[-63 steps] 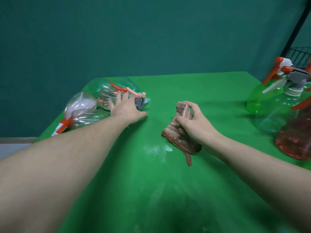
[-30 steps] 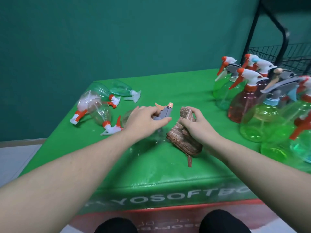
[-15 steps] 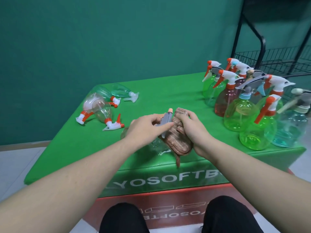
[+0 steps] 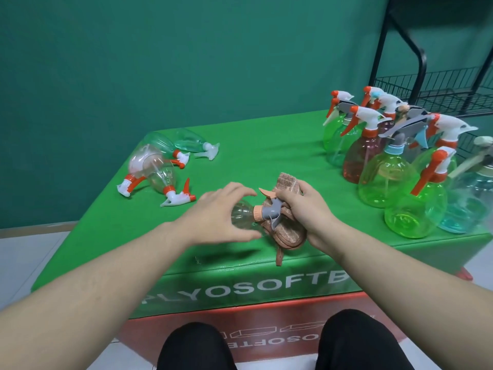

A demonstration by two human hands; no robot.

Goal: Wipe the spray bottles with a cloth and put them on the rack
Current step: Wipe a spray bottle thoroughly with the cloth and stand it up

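Nearest, above the green bench (image 4: 240, 145) front edge, the left hand (image 4: 221, 213) curls round a clear spray bottle (image 4: 244, 216) lying sideways, long axis left-right, grey trigger head pointing right. The right hand (image 4: 306, 212) grips a brown cloth (image 4: 286, 231) pressed against that head. Farther left lie more bottles (image 4: 157, 166); upright bottles (image 4: 386, 166) stand right, before the black rack (image 4: 440, 86)

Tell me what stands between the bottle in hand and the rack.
The clear bottle, held by the left hand and the right hand, has the cluster of upright spray bottles standing between it and the wire rack at far right.
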